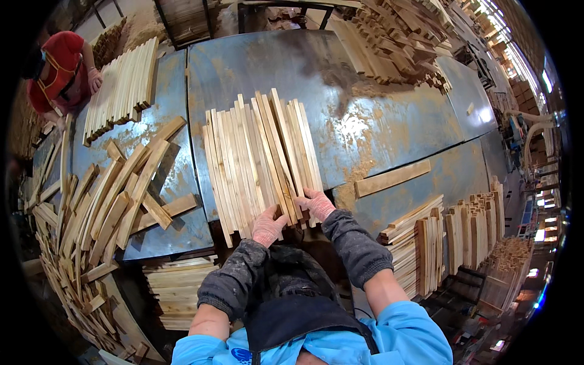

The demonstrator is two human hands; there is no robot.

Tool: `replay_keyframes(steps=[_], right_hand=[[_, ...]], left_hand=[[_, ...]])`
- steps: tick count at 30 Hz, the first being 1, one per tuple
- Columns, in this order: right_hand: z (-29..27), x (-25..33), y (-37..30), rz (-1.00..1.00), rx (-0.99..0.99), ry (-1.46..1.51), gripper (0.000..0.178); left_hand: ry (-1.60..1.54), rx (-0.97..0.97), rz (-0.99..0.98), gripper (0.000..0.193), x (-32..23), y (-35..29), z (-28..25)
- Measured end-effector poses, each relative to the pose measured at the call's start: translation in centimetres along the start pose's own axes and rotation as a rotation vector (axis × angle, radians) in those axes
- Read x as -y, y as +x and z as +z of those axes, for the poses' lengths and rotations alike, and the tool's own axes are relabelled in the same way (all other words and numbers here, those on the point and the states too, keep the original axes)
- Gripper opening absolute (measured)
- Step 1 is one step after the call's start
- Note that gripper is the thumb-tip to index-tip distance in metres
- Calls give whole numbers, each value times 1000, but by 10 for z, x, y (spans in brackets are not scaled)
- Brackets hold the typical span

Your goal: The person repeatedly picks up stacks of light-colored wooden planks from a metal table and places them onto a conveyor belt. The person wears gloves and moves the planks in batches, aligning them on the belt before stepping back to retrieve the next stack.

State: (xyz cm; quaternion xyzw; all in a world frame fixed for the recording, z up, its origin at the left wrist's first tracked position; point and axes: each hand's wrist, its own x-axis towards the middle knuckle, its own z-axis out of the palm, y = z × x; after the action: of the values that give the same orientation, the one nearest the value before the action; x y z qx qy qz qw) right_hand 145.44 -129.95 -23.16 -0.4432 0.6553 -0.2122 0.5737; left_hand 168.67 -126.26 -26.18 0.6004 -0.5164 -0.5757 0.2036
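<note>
A row of long, pale wooden strips (243, 158) lies side by side on the metal table before me, their far ends uneven. A few strips (274, 140) right of the middle stand a little higher and lean, with a dark gap beside them. At the near ends of the strips is my left hand (267, 227), in a pinkish-white glove, its thumb and fingers apart. My right hand (317, 205), gloved alike, touches the near right part of the row with its fingers spread. Some of the strips' near ends are hidden by my hands.
The metal table (255, 61) carries sawdust. Loose, curved boards (121, 194) heap up at left, and one plank (392, 178) lies at right. Stacked strips (420, 249) stand at lower right. A co-worker in red (58, 73) is at the far left beside another strip row (125, 85).
</note>
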Motion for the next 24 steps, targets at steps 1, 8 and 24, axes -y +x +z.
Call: replay_keyframes(steps=[1,8,24], right_hand=[[-1,-1,0,31,5,38,47],[-17,-5,-27,-6,-192,103,41],[36,32,-100,29,246,486,42]], left_hand=[[-26,8,-11,59,4,3,1],[-214,-176,108,58,-9,18,-8],[-870,209,103,73,-118,3,-46]])
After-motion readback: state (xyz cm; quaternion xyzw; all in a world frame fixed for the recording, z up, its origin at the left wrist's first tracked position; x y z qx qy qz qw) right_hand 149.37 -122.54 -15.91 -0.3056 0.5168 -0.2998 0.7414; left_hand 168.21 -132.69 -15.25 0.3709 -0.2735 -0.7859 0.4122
